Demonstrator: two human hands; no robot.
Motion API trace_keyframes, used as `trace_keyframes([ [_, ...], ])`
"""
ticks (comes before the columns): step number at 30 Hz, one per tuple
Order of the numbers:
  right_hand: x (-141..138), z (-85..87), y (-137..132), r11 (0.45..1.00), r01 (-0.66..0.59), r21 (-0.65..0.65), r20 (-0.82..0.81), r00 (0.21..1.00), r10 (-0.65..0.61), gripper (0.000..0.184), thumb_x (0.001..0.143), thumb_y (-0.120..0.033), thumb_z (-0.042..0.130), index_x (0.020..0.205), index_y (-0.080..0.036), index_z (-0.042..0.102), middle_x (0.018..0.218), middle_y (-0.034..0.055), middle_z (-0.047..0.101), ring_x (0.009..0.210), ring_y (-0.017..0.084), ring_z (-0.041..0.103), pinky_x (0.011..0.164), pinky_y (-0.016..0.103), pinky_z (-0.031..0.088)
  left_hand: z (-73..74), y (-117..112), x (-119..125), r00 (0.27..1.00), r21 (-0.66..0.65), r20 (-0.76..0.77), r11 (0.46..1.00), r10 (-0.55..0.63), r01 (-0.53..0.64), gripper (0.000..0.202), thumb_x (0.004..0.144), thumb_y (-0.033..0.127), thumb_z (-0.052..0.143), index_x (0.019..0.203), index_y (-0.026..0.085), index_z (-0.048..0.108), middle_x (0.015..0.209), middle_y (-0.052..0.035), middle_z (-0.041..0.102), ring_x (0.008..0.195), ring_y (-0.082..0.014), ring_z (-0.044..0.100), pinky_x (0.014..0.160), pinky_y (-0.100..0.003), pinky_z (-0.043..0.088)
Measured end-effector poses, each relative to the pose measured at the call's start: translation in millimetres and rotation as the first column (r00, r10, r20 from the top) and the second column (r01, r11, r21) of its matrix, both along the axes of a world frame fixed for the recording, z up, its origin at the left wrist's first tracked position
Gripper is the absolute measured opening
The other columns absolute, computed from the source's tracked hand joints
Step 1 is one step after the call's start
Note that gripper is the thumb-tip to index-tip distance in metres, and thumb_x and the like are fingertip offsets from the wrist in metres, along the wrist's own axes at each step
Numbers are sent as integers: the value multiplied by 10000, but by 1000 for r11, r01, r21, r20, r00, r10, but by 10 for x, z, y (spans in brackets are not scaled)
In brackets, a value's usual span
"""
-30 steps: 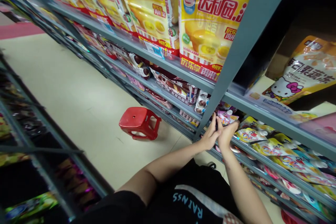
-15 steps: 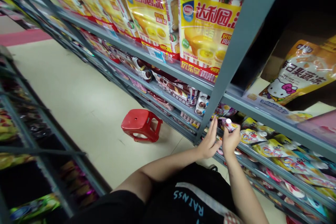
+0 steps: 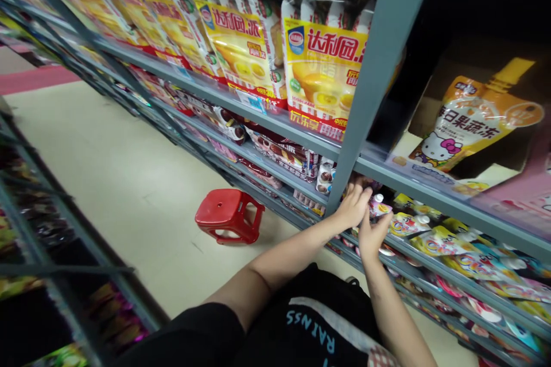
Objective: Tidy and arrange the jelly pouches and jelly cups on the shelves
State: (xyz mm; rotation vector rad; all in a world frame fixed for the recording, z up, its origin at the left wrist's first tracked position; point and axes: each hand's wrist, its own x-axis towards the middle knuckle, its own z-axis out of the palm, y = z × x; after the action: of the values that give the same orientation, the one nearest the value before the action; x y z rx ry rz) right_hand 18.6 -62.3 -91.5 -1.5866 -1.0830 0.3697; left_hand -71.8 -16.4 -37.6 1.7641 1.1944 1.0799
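Small spouted pouch [image 3: 380, 208] pinched from below by right hand [image 3: 372, 233] at shelf [image 3: 424, 273] front edge, beside grey upright [image 3: 370, 97]. Left hand [image 3: 355, 205], fingers together, laid alongside. Pouch judged light, soft, slick; best gripped at stiff capped neck.

shelf post [image 3: 370, 86] is matt grey painted metal; snack bags [image 3: 321, 77] shiny plastic film; stool [image 3: 228, 215] glossy red plastic
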Motion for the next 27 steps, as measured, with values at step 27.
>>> trace_keyframes([
  [27, 490, 999, 8, 952, -189, -242, 836, 457, 303, 430, 935, -299, 560, 1332, -134, 564, 1075, 189, 679, 1006, 340, 632, 905, 485, 506, 577, -91, -90, 503, 393, -844, 854, 188, 341, 260, 964, 102, 409, 1013, 66, 661, 912, -144, 693, 952, -281, 653, 906, -428, 486],
])
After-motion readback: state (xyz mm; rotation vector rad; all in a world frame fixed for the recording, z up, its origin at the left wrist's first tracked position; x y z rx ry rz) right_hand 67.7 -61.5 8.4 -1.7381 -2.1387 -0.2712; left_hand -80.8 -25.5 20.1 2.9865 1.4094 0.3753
